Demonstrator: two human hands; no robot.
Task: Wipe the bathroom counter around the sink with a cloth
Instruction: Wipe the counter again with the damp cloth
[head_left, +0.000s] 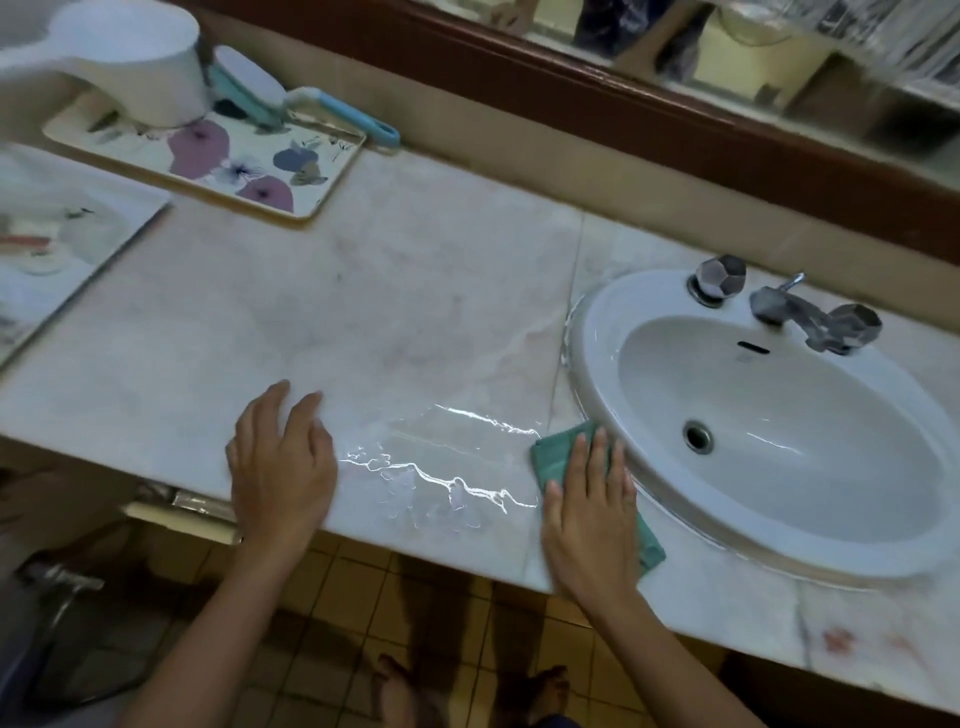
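Green cloth (558, 454) lies flat on the marble worktop (415, 312), touching the front-left rim of the sink (597, 332). Right hand (589, 519) presses it down, fingers (600, 457) straight and together. Left hand (283, 467) rests flat on the worktop, fingers relaxed, holding nothing. Wet film (447, 467) lies between the hands. Faint mark under the sink overflow is too small to read

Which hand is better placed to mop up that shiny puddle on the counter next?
The right hand. It presses the folded green cloth flat on the pale marble counter, right beside the shiny water puddle. The left hand rests bare on the far side.
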